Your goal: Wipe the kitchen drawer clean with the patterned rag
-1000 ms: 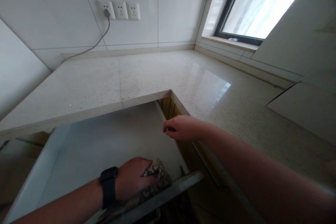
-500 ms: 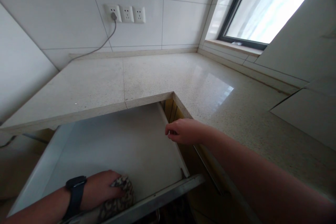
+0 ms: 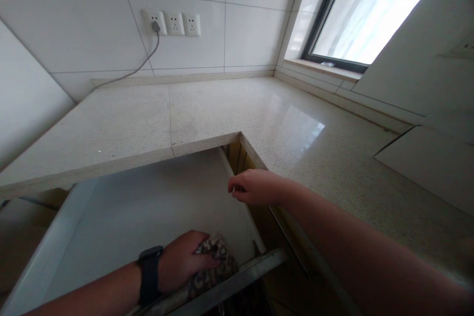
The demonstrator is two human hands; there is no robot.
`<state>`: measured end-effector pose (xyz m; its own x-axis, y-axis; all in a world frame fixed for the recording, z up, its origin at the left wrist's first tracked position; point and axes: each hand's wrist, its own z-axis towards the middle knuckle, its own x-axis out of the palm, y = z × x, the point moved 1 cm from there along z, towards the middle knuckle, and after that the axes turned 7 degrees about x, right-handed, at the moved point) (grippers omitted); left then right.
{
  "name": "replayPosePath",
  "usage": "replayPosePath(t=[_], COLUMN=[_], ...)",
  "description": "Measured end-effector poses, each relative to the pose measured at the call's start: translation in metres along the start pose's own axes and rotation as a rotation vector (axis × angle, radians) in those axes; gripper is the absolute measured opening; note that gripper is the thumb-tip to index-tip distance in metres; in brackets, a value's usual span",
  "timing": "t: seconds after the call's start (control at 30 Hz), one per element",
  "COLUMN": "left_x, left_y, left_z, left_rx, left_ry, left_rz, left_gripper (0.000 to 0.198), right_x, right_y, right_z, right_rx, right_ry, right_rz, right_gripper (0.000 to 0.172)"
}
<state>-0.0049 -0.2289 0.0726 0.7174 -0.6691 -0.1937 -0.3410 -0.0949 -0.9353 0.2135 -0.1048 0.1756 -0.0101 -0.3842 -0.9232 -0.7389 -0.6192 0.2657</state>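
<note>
**Cloth [image 3: 217, 262] swept back to the right front corner of the drawer [image 3: 148, 202]**

Half a second ago the left hand [image 3: 183, 261] and its cloth sat further left along the drawer's front edge. Now both have slid right, close to the corner where the front rail [image 3: 240, 279] meets the side wall [image 3: 242, 212]. The right hand [image 3: 255, 186] has barely shifted.

The left hand is curled over the patterned cloth, fingers closed on it and pressing it flat against the white drawer floor. The palm-down hold looks suited to rubbing the surface rather than lifting anything. A dark watch [image 3: 150, 274] sits on that wrist. The right hand is pinched shut on the top edge of the side wall, apparently to steady the pulled-out drawer against the push of the other hand.

Apart from the cloth, the drawer holds nothing that shows. The speckled countertop [image 3: 296, 123] overhangs its rear part, so the back of the floor lies in shadow under the stone edge and is harder to reach. On the tiled wall [image 3: 74, 19] behind are 3 sockets [image 3: 175, 23], with a plug [image 3: 156, 26] in the leftmost and its grey cable [image 3: 137, 69] trailing off left. A bright window [image 3: 370, 10] fills the upper right.
</note>
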Motion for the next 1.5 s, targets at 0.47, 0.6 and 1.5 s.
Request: replayPosePath(t=[0.47,0.6,1.5], left_x=[0.000,-0.015,-0.207], left_y=[0.024,0.054,0.088], left_z=[-0.009,-0.019,0.115], left_rx=[0.045,-0.086,0.077], left_ry=[0.061,0.004,-0.837], left_rz=[0.705,1.119,1.243], left_gripper=[0.053,0.048,0.059], right_x=[-0.003,-0.005,-0.003], right_y=[-0.003,-0.002,-0.003], right_z=[-0.002,-0.003,-0.001], right_rx=[-0.041,-0.047,-0.002], right_ry=[-0.064,-0.076,0.008], right_rz=[0.112,0.130,0.092], right_gripper=[0.026,0.025,0.026])
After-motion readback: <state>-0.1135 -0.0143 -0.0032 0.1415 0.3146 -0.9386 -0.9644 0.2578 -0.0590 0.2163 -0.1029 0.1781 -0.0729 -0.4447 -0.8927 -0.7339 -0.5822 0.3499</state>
